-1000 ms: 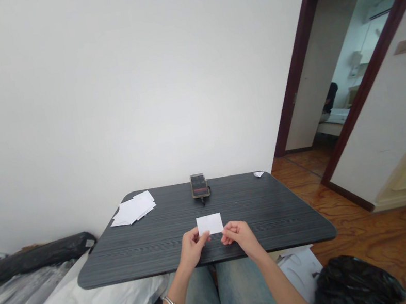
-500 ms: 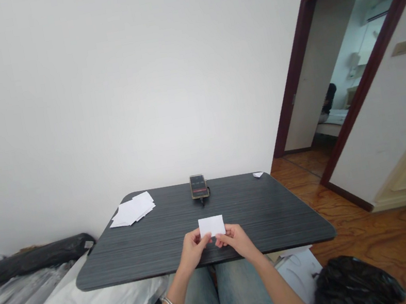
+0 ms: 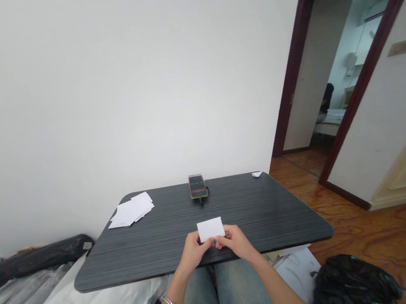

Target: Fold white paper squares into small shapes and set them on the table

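Near the front edge of the dark table, a small white rectangle of paper [image 3: 210, 228] is held up between both hands. My left hand [image 3: 194, 249] grips its left side, with the thumb on the near face and the fingers behind. On the right side my right hand [image 3: 237, 240] does the same, its fingers partly hidden by the paper. Both thumbs lie along the lower edge, close together. Whether the paper is one sheet or folded, I cannot tell.
A loose pile of white papers [image 3: 130, 210] lies at the table's [image 3: 253, 211] far left. A small dark device [image 3: 197, 186] with a cable stands at the back middle. One white scrap [image 3: 257, 174] is at the far right corner. A black bag [image 3: 352, 283] sits on the floor.
The paper has tilted slightly, its left end lower, and the thumbs have come closer together at its lower edge. Both hands still hold it.
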`<action>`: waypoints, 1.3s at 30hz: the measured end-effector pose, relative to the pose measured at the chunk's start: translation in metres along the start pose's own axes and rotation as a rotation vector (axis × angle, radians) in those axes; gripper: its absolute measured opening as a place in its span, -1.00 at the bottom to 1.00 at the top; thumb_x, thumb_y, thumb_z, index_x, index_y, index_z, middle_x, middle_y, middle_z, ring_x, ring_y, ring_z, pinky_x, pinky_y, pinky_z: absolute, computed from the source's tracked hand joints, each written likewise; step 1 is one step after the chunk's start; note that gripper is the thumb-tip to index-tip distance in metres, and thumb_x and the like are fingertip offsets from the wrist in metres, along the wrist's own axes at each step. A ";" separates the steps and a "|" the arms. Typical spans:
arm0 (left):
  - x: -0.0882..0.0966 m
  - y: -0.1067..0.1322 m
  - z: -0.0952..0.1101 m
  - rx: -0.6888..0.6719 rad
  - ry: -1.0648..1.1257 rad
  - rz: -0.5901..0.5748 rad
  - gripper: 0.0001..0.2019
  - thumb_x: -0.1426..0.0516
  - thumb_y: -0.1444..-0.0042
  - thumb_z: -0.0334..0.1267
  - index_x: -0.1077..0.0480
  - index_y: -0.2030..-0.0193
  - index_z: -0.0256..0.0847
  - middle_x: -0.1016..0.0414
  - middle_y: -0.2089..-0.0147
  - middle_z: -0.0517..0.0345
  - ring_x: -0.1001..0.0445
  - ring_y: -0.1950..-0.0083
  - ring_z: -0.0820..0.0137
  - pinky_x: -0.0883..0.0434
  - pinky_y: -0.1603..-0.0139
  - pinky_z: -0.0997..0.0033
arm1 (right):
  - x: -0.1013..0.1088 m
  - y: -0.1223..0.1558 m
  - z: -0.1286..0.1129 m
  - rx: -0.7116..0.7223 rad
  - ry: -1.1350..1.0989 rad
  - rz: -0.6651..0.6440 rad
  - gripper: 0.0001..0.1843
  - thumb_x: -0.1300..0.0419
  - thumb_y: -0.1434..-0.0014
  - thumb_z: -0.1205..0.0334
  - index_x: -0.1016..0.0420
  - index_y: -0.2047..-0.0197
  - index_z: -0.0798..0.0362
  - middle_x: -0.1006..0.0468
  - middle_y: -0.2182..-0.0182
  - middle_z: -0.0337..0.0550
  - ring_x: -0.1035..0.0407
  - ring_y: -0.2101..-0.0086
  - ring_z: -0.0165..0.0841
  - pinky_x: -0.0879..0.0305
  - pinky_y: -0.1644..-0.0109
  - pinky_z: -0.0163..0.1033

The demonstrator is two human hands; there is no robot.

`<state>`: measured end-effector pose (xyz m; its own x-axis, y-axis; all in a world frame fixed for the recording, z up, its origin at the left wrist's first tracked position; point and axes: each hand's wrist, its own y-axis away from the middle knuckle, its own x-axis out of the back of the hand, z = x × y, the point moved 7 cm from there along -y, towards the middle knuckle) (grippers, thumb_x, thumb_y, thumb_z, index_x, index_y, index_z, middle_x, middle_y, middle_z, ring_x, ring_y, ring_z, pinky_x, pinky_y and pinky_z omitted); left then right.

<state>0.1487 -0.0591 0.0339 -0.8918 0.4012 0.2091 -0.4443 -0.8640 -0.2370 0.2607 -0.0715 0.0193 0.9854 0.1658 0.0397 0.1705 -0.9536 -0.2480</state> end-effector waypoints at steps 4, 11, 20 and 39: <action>0.005 0.000 -0.006 0.018 -0.021 0.035 -0.77 -0.12 0.05 -0.18 -0.41 0.51 -0.36 -0.44 0.58 0.16 -0.27 0.57 0.49 -0.16 0.52 0.55 | 0.005 0.000 0.001 -0.004 -0.025 0.054 -0.84 -0.17 0.04 0.22 -0.43 0.52 0.16 -0.47 0.65 -0.22 -0.31 0.61 -0.44 -0.27 0.48 -0.34; 0.014 0.002 -0.008 0.071 0.073 0.112 -0.78 -0.13 0.07 -0.18 -0.34 0.55 -0.32 -0.42 0.60 0.18 -0.22 0.61 0.54 -0.15 0.53 0.57 | 0.015 0.002 0.002 -0.030 -0.056 0.141 -0.84 -0.18 0.07 0.22 -0.41 0.55 0.15 -0.46 0.68 -0.22 -0.30 0.65 -0.45 -0.24 0.53 -0.36; 0.023 0.002 -0.010 0.095 0.165 0.204 -0.77 -0.10 0.03 -0.13 -0.34 0.43 -0.30 -0.39 0.56 0.20 -0.17 0.63 0.57 -0.05 0.63 0.60 | 0.021 0.003 0.005 -0.036 -0.091 0.199 -0.84 -0.18 0.07 0.21 -0.40 0.54 0.14 -0.45 0.68 -0.24 -0.29 0.66 -0.47 -0.21 0.55 -0.38; 0.005 0.002 -0.003 0.020 -0.018 0.031 -0.69 -0.13 0.10 -0.08 -0.47 0.50 -0.35 -0.38 0.61 0.18 -0.24 0.54 0.45 -0.13 0.51 0.52 | 0.007 0.002 0.000 0.007 0.065 0.051 -0.84 -0.18 0.05 0.24 -0.46 0.54 0.17 -0.50 0.62 -0.16 -0.36 0.57 -0.38 -0.31 0.42 -0.30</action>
<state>0.1430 -0.0578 0.0314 -0.9032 0.3691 0.2190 -0.4148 -0.8817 -0.2247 0.2674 -0.0720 0.0189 0.9910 0.1000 0.0894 0.1201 -0.9586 -0.2583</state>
